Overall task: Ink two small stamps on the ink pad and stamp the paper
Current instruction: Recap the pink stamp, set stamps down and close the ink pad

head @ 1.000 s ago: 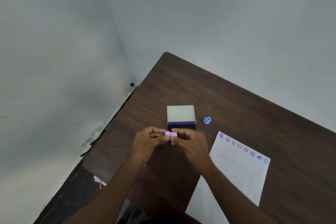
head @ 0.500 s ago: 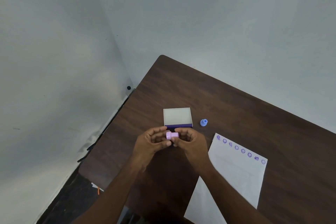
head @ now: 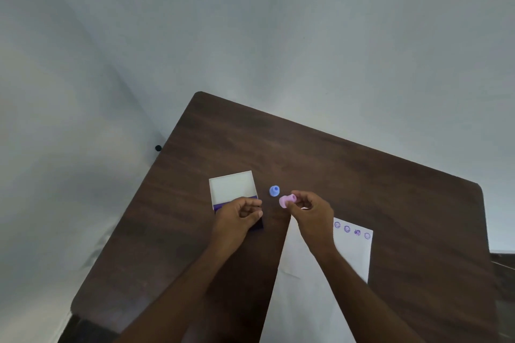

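A small pink stamp (head: 287, 200) is pinched on its side in my right hand (head: 312, 213), just above the top left corner of the white paper (head: 312, 287). A small blue stamp (head: 274, 191) stands on the table right behind it. My left hand (head: 238, 216) hovers with curled fingers over the purple ink pad (head: 220, 206), hiding most of it; I see nothing in that hand. The pad's white lid (head: 232, 186) stands open behind it. A row of purple prints (head: 351, 230) runs along the paper's top edge.
Everything sits on a dark brown wooden table (head: 306, 153) pushed into a corner of pale walls. The table's left edge drops to the floor. A small black knob (head: 158, 148) shows by the wall at the left.
The hands have come apart: my right hand has carried the pink stamp to the right, toward the paper, and my left hand has let go of it and stayed over the ink pad.
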The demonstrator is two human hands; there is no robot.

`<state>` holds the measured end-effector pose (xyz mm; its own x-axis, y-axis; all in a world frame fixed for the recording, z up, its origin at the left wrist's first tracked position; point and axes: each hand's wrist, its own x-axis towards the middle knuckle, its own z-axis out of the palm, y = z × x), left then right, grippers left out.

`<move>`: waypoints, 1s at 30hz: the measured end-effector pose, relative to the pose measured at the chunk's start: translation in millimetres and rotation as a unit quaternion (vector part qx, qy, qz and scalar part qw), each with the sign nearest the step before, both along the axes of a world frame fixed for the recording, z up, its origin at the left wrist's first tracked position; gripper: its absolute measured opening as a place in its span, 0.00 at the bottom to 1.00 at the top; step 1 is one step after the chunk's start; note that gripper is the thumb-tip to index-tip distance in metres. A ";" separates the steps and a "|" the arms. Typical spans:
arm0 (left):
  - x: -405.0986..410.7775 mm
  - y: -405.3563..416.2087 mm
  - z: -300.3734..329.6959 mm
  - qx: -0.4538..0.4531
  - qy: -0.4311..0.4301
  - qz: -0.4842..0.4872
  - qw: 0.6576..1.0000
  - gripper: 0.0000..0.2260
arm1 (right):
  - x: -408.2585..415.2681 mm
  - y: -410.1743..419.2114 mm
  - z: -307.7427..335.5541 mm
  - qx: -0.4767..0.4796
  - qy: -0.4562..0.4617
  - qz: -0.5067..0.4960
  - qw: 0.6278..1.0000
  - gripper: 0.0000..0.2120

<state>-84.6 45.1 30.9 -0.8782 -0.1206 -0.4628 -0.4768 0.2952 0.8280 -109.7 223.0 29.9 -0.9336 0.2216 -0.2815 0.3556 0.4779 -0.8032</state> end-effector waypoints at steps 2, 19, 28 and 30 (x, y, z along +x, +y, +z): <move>-6.8 11.7 -0.1 -0.012 0.001 -0.014 1.000 0.11 | -6.2 6.5 -7.7 0.034 0.006 -0.002 0.999 0.06; -22.7 38.2 -14.0 -0.020 -0.034 -0.023 0.999 0.16 | -32.6 1.1 -47.4 0.140 -0.008 0.094 0.986 0.12; -24.8 39.8 -14.9 -0.024 -0.032 -0.013 0.999 0.15 | -32.0 -1.8 -50.5 0.148 -0.036 0.102 0.983 0.11; -24.4 40.0 -14.4 -0.023 -0.030 -0.010 0.999 0.15 | -30.4 -1.9 -50.5 0.147 -0.025 0.097 0.984 0.12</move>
